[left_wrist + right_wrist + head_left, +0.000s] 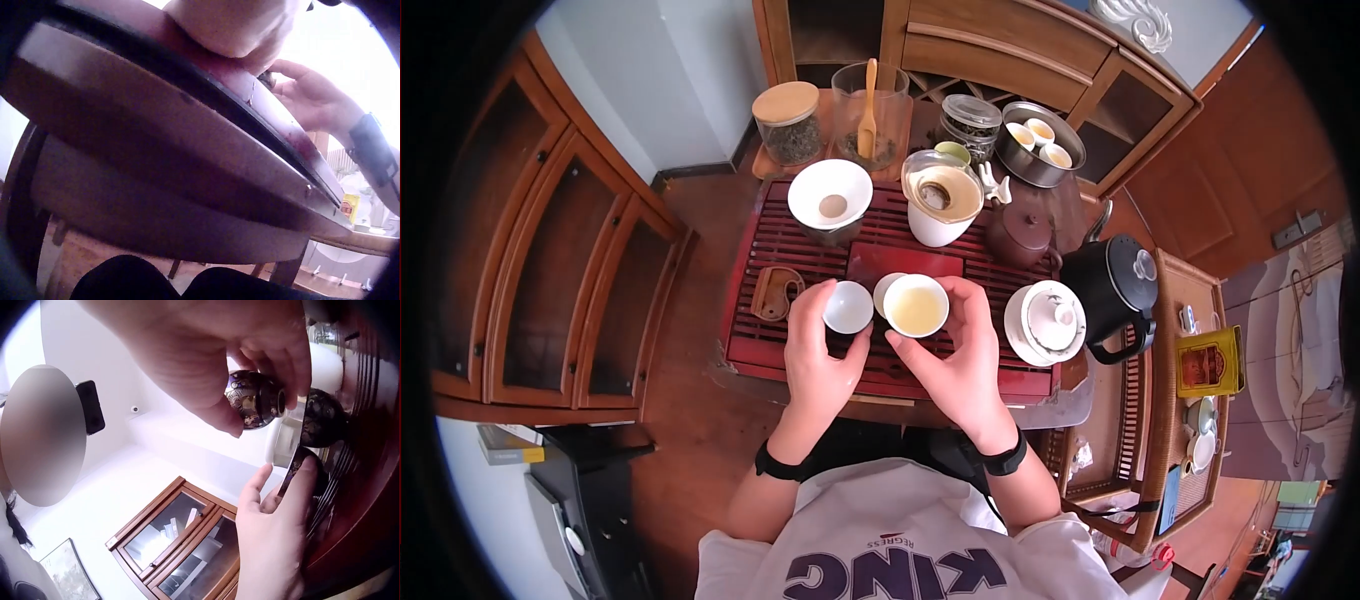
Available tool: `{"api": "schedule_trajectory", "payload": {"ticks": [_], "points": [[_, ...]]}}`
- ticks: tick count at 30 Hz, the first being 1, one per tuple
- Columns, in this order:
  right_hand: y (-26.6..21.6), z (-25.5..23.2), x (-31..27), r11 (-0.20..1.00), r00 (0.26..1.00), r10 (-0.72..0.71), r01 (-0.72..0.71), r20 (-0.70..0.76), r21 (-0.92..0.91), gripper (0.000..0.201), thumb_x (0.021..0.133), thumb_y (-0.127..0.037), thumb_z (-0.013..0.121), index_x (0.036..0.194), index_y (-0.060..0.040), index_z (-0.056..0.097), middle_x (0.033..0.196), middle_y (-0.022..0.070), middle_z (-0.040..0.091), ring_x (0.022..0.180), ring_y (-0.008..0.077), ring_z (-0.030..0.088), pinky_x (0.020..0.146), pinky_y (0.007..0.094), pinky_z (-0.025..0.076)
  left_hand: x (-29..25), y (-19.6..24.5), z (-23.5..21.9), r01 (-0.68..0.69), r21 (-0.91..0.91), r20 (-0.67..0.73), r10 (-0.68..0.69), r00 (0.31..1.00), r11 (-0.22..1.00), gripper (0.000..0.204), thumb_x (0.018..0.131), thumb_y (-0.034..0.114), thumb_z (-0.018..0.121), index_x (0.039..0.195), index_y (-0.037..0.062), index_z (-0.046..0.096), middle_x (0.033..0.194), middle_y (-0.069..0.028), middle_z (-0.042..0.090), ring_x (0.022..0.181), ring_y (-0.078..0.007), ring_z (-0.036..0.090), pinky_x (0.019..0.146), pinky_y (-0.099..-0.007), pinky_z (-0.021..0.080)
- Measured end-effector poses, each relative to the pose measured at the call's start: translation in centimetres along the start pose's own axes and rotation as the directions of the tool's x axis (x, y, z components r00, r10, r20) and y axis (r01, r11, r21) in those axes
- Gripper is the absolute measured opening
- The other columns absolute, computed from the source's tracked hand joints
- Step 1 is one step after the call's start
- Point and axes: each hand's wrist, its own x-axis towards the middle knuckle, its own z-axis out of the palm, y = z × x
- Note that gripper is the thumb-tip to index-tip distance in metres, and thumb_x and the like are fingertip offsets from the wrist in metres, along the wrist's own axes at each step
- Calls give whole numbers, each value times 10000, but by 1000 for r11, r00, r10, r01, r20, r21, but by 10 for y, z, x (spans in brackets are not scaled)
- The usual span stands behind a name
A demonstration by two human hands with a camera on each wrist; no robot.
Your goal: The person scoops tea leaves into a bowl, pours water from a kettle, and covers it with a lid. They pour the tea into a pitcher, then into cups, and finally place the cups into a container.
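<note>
In the head view my left hand holds a small teacup with a white inside, thumb and fingers on either side of it. My right hand grips a second teacup with pale yellow tea in it, raised above the tray in the right wrist view. Partly hidden behind that one is a third teacup. From the right wrist, the held cup shows a dark outside with gold pattern. Both hands are over the slatted red-brown tea tray; the left wrist view hides the cups.
A white strainer bowl, a white pitcher with a strainer, a brown teapot and a lidded white gaiwan stand around the tray. Right of it is a black kettle. Tea jars and a metal bowl of cups are behind.
</note>
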Motion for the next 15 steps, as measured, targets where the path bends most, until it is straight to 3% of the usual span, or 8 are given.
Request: {"api": "schedule_trajectory", "payload": {"ticks": [9, 11, 15], "points": [[-2, -7, 7, 999, 1000, 13, -13, 2, 34, 579, 795, -33, 814, 1257, -10, 467, 1179, 110, 624, 1071, 191, 669, 928, 336, 554, 2, 0, 2, 32, -5, 19, -32, 999, 999, 655, 757, -27, 781, 1347, 27, 502, 1265, -184, 560, 1149, -340, 596, 971, -424, 489], [-2, -8, 8, 992, 999, 42, -43, 8, 114, 593, 796, -25, 814, 1270, -18, 457, 1190, 98, 616, 1089, 180, 653, 946, 331, 542, 2, -1, 2, 29, -13, 21, -28, 999, 1000, 655, 760, -27, 779, 1349, 28, 500, 1261, -185, 561, 1144, -339, 598, 967, -424, 491], [4, -7, -1, 985, 997, 69, -62, -38, 163, 609, 798, -14, 812, 1283, -24, 444, 1219, 88, 589, 1126, 173, 627, 967, 330, 524, 3, 1, 2, 6, 48, 58, -9, 998, 999, 674, 771, -17, 768, 1377, 32, 476, 1336, -208, 528, 1223, -373, 561, 1009, -444, 476]]}}
